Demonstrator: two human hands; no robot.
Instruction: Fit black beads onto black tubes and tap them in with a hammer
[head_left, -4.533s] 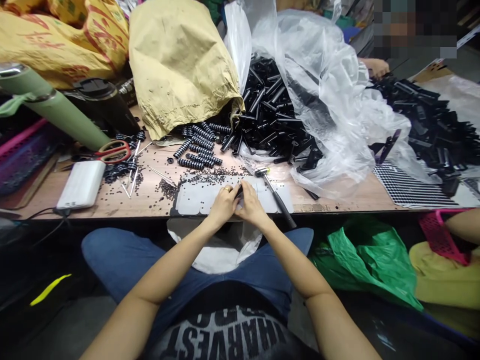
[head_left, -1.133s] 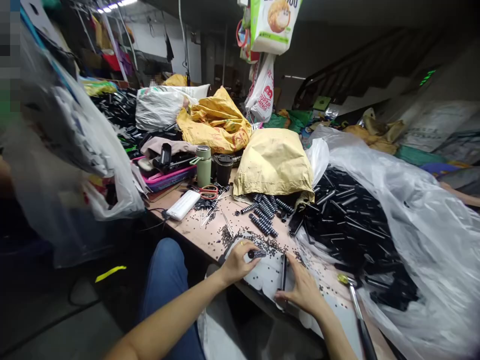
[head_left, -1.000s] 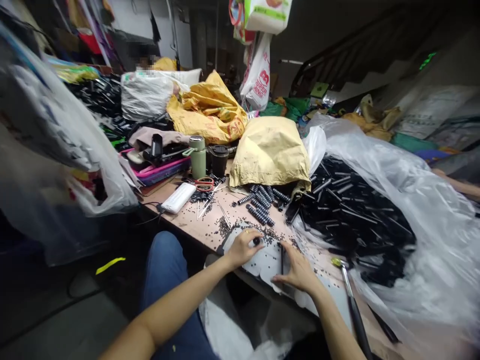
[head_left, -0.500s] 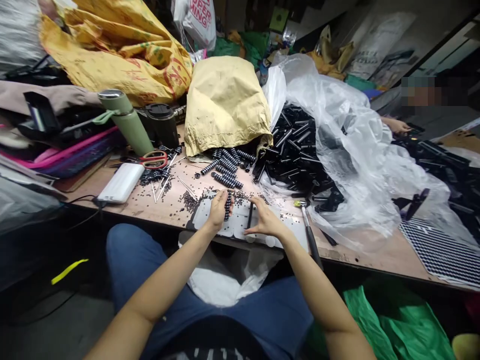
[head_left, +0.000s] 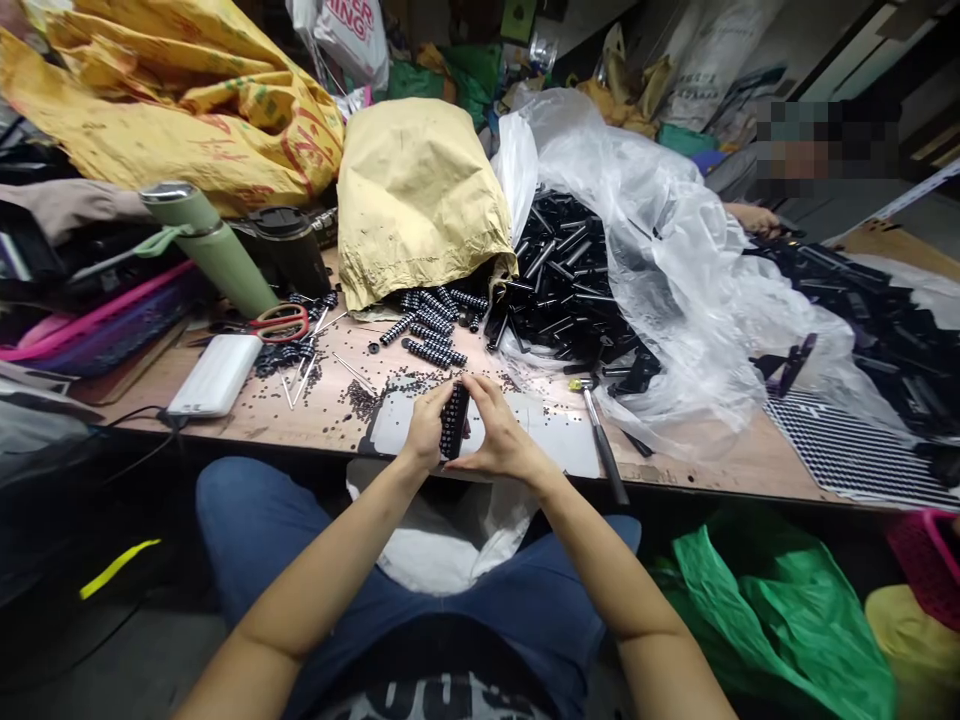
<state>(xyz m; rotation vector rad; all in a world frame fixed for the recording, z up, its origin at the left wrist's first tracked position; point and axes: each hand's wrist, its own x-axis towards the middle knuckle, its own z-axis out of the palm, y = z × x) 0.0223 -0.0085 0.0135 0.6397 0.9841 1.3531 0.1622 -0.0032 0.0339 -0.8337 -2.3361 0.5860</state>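
My left hand (head_left: 424, 428) and my right hand (head_left: 496, 436) meet over a white sheet (head_left: 555, 440) at the table's near edge. Between them stands a black ribbed rod (head_left: 453, 422), held by the fingers of both hands. Several more ribbed rods (head_left: 429, 322) lie just beyond, spilling from a tan paper sack (head_left: 414, 190). Tiny black beads (head_left: 360, 396) are scattered on the wood near my left hand. A heap of black plastic tubes (head_left: 564, 282) sits in a clear plastic bag to the right.
A hammer (head_left: 600, 440) lies right of my hands. Left are a white power bank (head_left: 211, 374), red scissors (head_left: 276, 322), a green flask (head_left: 205, 246) and a black cup (head_left: 285, 244). Another person's hand (head_left: 753, 218) rests at the far right. Green bag (head_left: 742, 590) below.
My view has dropped from the room back to the table. My right hand has left the thin black tube on the sheet and joined my left hand on the ribbed rod.
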